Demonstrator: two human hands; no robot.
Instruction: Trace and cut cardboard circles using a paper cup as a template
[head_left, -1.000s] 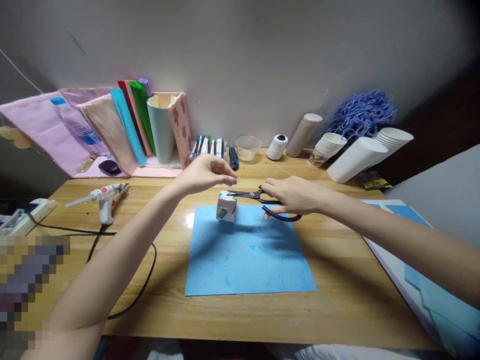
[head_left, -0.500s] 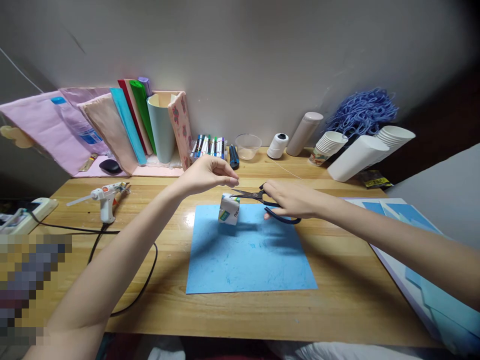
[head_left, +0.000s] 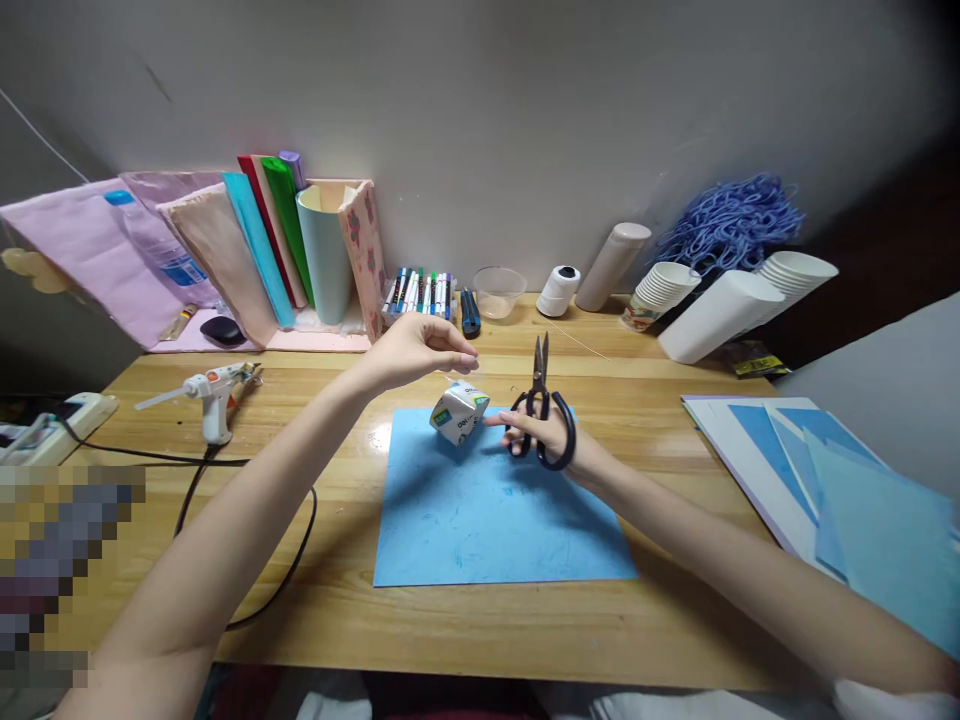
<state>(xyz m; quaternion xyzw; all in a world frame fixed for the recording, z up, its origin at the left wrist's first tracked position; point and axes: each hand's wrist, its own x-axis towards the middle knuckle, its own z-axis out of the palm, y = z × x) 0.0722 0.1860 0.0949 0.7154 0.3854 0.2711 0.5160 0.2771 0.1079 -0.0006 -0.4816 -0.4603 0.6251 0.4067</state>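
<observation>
My left hand (head_left: 424,350) is closed in a pinch above the blue sheet (head_left: 495,530), holding a thread so thin that it barely shows. Just below these fingertips a small white box (head_left: 460,411) with green and dark print hangs tilted over the sheet's far edge. My right hand (head_left: 536,430) grips black-handled scissors (head_left: 540,400), whose slightly parted blades point away from me. Its index finger stretches toward the box, with its tip close to the box's right side; I cannot tell whether they touch.
A glue gun (head_left: 217,400) with its black cord lies at left. Along the wall stand markers (head_left: 420,292), a clear bowl (head_left: 499,293), a thread spool (head_left: 559,291) and paper cups (head_left: 660,295). Blue sheets (head_left: 877,520) lie at right.
My right hand has turned the scissors from pointing left at the box to pointing away, and drawn them back. The box has turned and tilted. My left hand stays in place.
</observation>
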